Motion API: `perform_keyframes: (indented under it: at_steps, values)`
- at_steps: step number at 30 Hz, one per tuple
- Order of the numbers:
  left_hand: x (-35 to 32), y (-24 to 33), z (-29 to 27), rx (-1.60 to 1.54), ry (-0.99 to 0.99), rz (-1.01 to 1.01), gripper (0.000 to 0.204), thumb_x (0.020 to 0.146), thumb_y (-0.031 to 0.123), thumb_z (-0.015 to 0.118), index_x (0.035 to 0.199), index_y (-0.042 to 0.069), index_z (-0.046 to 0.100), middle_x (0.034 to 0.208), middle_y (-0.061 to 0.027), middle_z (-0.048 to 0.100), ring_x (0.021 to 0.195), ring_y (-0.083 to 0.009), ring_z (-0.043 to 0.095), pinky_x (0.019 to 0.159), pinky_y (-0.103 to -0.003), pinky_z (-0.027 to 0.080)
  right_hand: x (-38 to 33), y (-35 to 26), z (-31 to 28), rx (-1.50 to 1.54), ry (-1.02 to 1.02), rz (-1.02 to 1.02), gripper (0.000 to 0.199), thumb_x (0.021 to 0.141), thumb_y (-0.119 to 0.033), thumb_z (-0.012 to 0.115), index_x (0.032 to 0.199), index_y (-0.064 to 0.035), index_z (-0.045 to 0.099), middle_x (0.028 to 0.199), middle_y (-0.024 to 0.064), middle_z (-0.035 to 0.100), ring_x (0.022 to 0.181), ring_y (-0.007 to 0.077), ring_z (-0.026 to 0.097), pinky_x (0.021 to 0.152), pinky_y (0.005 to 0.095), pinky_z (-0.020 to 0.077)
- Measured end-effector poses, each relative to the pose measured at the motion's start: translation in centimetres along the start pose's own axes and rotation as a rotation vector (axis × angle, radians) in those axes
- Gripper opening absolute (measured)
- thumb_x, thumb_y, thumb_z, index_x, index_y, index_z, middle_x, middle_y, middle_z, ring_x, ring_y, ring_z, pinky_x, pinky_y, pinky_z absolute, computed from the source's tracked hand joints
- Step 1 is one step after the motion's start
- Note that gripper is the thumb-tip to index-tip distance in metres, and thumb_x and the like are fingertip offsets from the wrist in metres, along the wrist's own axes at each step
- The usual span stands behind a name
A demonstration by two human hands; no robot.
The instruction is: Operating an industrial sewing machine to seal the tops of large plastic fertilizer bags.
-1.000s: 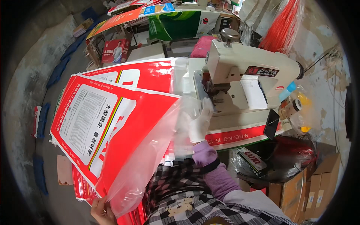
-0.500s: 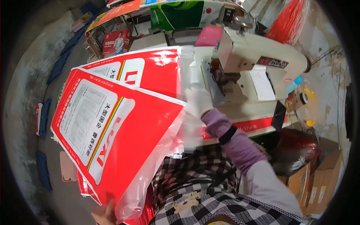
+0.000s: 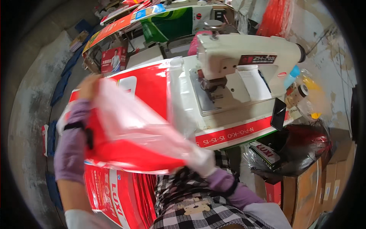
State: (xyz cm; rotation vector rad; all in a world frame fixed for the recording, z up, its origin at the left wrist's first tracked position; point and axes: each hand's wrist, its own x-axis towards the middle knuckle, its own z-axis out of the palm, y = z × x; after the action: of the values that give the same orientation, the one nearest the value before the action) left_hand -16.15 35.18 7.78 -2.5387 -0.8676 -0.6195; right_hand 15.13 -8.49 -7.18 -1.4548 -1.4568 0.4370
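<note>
A red printed sack (image 3: 133, 150) with a whitish clear plastic liner (image 3: 141, 118) is stretched between my hands, folded over and smeared by motion. My left hand (image 3: 90, 87), bare, grips its far left edge. My right hand (image 3: 201, 159), in a white glove, closes on the corner near my lap. Under it another red sack (image 3: 152, 86) lies flat on the table, its clear liner edge beside the sewing machine (image 3: 244, 53). The finger details of both hands are blurred.
Right of the sacks, a notepad with a pen (image 3: 253, 84) rests on the machine bed, and a black phone (image 3: 278, 114) near the table edge. Folded red sacks (image 3: 114, 187) hang below the table at left. Cardboard boxes (image 3: 309, 191) stand at lower right.
My left hand has swung from the near lower edge up to the far left, turning the top sack over. My right hand has come from beside the machine down toward my lap.
</note>
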Motion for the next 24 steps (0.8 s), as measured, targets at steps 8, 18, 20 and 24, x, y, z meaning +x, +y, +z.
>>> perform_keyframes:
  at_steps: [8,18,20,24]
  values:
    - [13.8,31.9,18.0,-0.834,-0.344,0.249,0.031,0.064,-0.007,0.054,0.083,0.011,0.071,0.081,-0.0087,0.069,0.077,-0.0246,0.067,0.071,-0.031,0.054,-15.8,4.7,-10.4,-0.214,0.207,0.454,0.041,0.082,-0.014,0.062,0.123,-0.0147,0.062,0.075,0.0095,0.061,0.061,0.0136,0.057,0.057,0.0313,0.0463]
    - [12.8,34.7,15.6,-0.39,-0.596,0.297,0.019,0.073,0.01,0.067,0.082,0.025,0.074,0.084,-0.0061,0.07,0.077,-0.0281,0.066,0.07,-0.037,0.054,-19.0,6.3,-11.4,0.645,0.195,0.866,0.028,0.089,-0.013,0.061,0.115,-0.0046,0.067,0.089,0.0017,0.066,0.075,0.0072,0.055,0.068,0.0264,0.0473]
    - [13.4,34.4,15.9,-0.519,-0.499,0.261,0.018,0.075,0.016,0.065,0.08,0.03,0.074,0.081,-0.0065,0.069,0.072,-0.0291,0.066,0.068,-0.039,0.053,-19.9,6.6,-11.3,0.581,0.13,0.98,0.032,0.088,-0.015,0.063,0.119,-0.005,0.064,0.089,0.0018,0.066,0.075,0.0065,0.053,0.069,0.0258,0.0469]
    - [14.1,38.8,13.3,-0.152,-0.375,0.191,0.012,0.075,0.018,0.061,0.081,0.018,0.072,0.077,-0.0087,0.068,0.072,-0.0303,0.065,0.066,-0.041,0.052,-15.3,7.4,-9.3,0.382,0.148,0.765,0.037,0.088,-0.021,0.062,0.123,-0.0086,0.061,0.09,0.0072,0.069,0.072,0.0134,0.062,0.067,0.0282,0.0495]
